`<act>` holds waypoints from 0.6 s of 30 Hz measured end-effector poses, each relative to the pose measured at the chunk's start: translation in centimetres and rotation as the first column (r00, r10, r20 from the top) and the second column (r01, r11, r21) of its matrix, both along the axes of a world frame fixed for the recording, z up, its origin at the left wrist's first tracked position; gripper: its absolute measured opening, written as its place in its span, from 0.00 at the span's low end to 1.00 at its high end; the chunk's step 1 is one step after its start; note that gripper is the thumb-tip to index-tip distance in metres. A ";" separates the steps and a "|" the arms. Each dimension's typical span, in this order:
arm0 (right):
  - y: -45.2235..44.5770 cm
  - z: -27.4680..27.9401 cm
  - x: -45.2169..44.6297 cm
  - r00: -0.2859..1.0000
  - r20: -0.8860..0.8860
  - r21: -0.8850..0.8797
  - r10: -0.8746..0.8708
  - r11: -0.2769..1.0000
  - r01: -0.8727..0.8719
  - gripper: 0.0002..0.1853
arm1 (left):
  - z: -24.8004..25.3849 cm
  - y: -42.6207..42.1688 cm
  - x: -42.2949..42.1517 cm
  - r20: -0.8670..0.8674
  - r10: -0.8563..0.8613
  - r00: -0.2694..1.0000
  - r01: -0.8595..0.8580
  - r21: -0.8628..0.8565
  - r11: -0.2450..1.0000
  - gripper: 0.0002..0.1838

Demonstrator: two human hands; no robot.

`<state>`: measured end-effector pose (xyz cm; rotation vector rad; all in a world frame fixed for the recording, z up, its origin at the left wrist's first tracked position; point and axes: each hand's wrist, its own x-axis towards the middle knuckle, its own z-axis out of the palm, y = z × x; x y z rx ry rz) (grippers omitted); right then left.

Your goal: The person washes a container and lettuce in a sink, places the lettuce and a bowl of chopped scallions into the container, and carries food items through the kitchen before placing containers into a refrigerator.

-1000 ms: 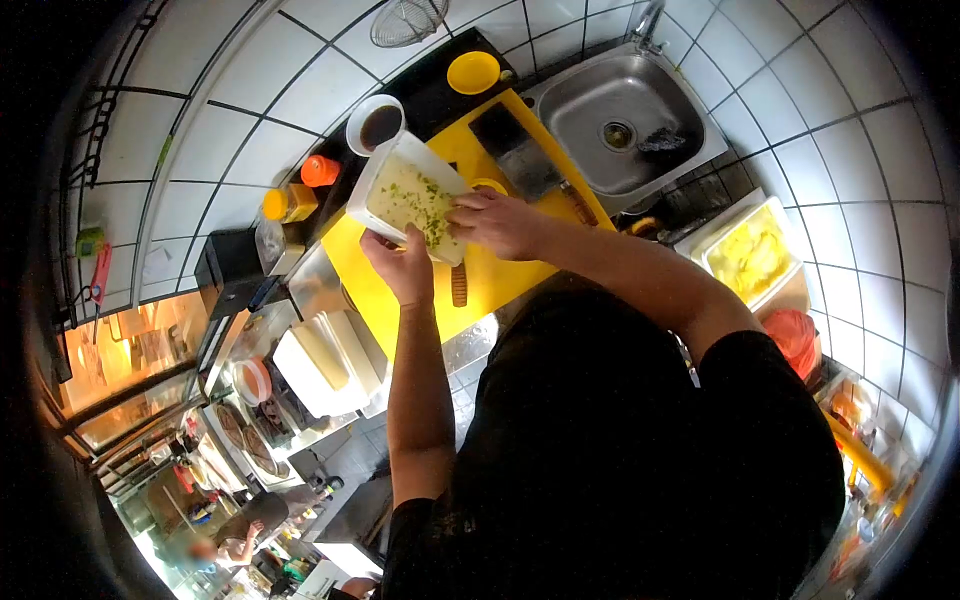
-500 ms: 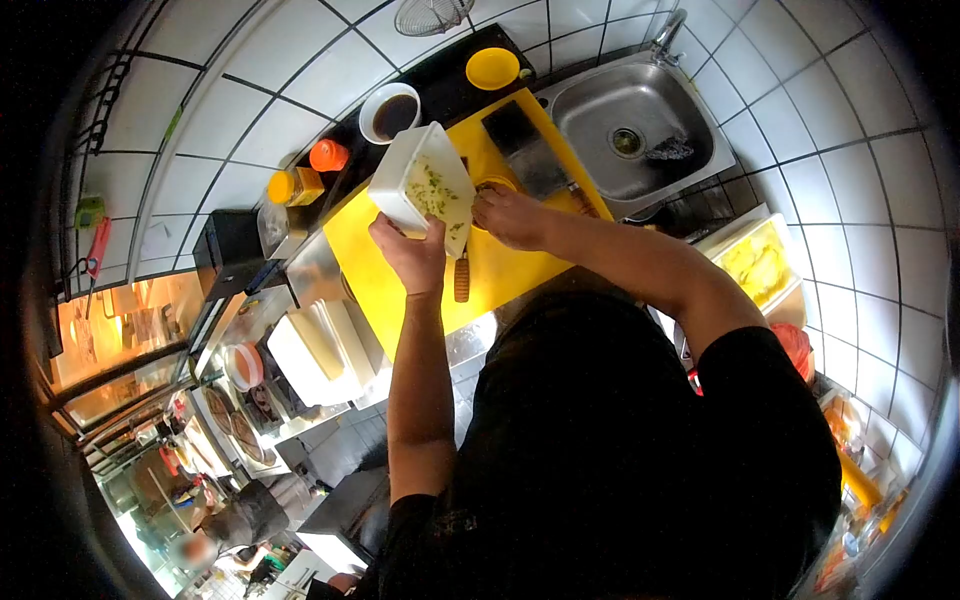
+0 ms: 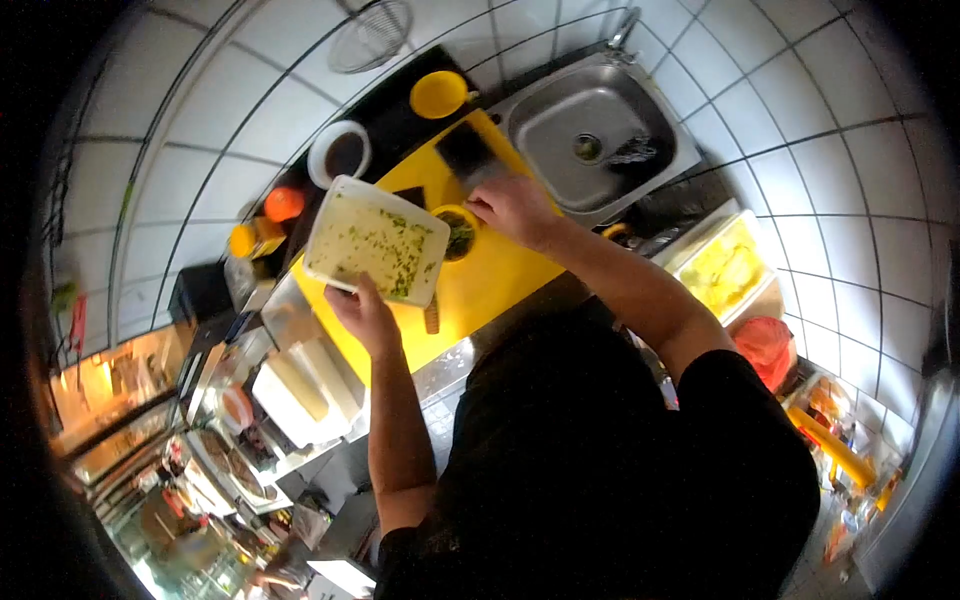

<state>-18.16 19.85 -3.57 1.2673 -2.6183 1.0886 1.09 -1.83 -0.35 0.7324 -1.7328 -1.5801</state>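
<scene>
My left hand (image 3: 368,318) grips the near edge of a white plastic tub (image 3: 345,235), tilted so its inside faces me. Chopped green bits cling to its inner surface. Right beside the tub, a small yellow bowl (image 3: 470,252) contains dark green chopped pieces. My right hand (image 3: 518,210) is closed with its fingertips at the bowl's rim, somewhat blurred. Both are over a yellow cutting board (image 3: 500,285). Beyond my right hand lies a broad dark blade (image 3: 462,150), partly covered. A wooden knife handle (image 3: 432,318) sticks out below the tub.
A metal sink (image 3: 540,125) is at the back right. Behind the board stand a white bowl of dark liquid (image 3: 345,155), another yellow bowl (image 3: 438,94) and an orange-lidded container (image 3: 284,204). At right is a bin with yellow contents (image 3: 730,265); white boxes (image 3: 300,395) are at left.
The view has shifted. The tub has turned so more of its inside shows. My right hand has moved right relative to the small bowl, whose green contents are now visible.
</scene>
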 end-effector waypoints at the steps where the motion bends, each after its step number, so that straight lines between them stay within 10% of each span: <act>1: 1.4 0.3 -0.8 0.997 0.038 -0.052 -0.071 0.996 0.073 0.15 | 0.4 0.8 -0.9 -0.027 -0.039 0.999 0.040 0.034 0.999 0.17; 7: 11.4 -1.0 -11.8 0.743 0.291 0.250 -0.603 0.797 0.549 0.13 | 2.8 8.6 -10.4 0.139 -0.264 0.955 0.230 0.218 0.948 0.18; 10: 18.7 -8.4 -21.7 0.859 -0.189 0.568 -0.475 0.661 0.490 0.18 | 2.2 12.6 -17.4 0.450 -0.398 0.800 0.307 0.263 0.915 0.22; 14: 22.5 -11.1 -32.9 0.724 0.176 0.132 -0.667 0.745 0.654 0.27 | -4.1 17.8 -26.3 0.444 -0.482 0.756 0.363 0.329 0.872 0.24; 16: 24.7 -14.9 -37.3 0.827 -0.215 0.349 -0.519 0.750 0.562 0.31 | -5.7 18.9 -30.1 0.506 -0.529 0.682 0.393 0.357 0.848 0.24; 18: 25.1 -14.4 -38.5 0.865 -0.060 0.545 -0.499 0.709 0.447 0.32 | -7.7 20.2 -32.8 0.544 -0.568 0.618 0.422 0.381 0.823 0.23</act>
